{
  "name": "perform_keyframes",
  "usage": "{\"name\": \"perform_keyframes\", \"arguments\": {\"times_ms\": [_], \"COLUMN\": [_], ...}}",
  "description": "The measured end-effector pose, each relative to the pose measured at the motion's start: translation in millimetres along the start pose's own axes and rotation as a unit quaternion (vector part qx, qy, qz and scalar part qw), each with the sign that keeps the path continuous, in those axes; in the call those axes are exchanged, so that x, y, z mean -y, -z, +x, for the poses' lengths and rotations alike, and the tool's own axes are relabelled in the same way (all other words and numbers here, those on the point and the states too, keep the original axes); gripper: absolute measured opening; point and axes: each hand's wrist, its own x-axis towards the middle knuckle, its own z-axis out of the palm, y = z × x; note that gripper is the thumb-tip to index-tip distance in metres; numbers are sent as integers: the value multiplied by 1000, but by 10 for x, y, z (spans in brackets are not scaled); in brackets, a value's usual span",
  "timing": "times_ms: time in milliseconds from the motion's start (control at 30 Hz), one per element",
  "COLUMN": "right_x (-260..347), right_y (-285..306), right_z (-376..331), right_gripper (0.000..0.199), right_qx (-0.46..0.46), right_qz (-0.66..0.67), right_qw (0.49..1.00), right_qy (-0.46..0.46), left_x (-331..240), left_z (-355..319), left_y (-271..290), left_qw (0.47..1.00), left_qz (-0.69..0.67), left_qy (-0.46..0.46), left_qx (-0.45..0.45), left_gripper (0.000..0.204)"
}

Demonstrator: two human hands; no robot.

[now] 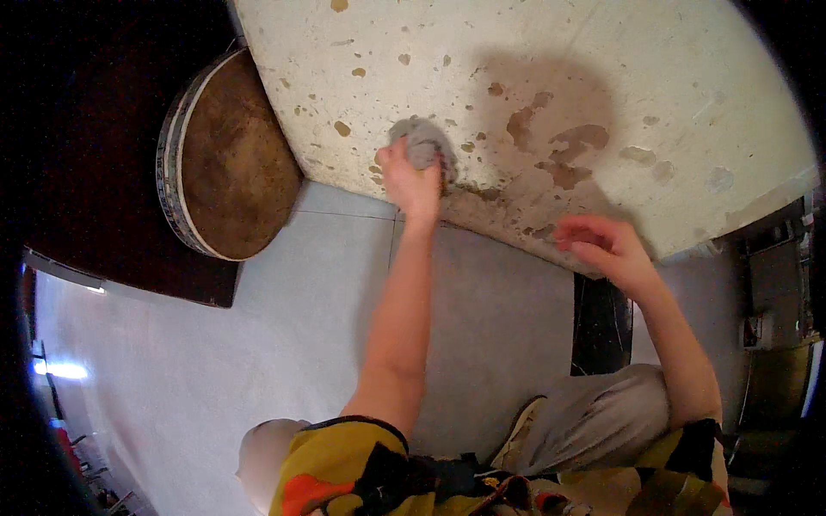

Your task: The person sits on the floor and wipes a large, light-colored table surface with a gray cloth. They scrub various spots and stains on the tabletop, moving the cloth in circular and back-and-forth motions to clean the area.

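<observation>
My left hand (411, 182) reaches forward and grips a crumpled grey cloth (422, 143), pressing it against the pale wall (568, 69). Brown spots and flaked patches mark the wall around the cloth. Part of the cloth is hidden behind my fingers. Off to the right, my right hand (609, 251) hovers near the foot of the wall, with loosely curved fingers and the thumb apart. Nothing shows in it. Between the two hands, a larger patch of peeled, brownish wall (559, 155) lies partly in shadow.
A round drum-like object (237, 163) with a brown face and patterned rim leans at the left, against a dark brown panel (95, 163). Grey tiles (318, 284) cover the floor, with a black strip (601, 327) at right. My bent knee (602, 413) is below.
</observation>
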Motion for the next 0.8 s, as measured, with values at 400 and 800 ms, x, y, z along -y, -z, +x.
{"name": "perform_keyframes", "arguments": {"times_ms": [400, 800], "right_x": [54, -29], "right_y": [-24, 45], "right_z": [-1, -26], "right_gripper": [35, 33], "right_qx": [4, 8], "right_qz": [-19, -32], "right_qw": [999, 999], "right_qy": [-31, -9], "left_x": [-574, -214], "left_z": [-257, -31], "left_y": [-134, -147], "left_qw": [993, 998], "left_qz": [-15, -46], "left_qy": [-77, 3], "left_qx": [93, -32], "left_gripper": [44, 42]}}
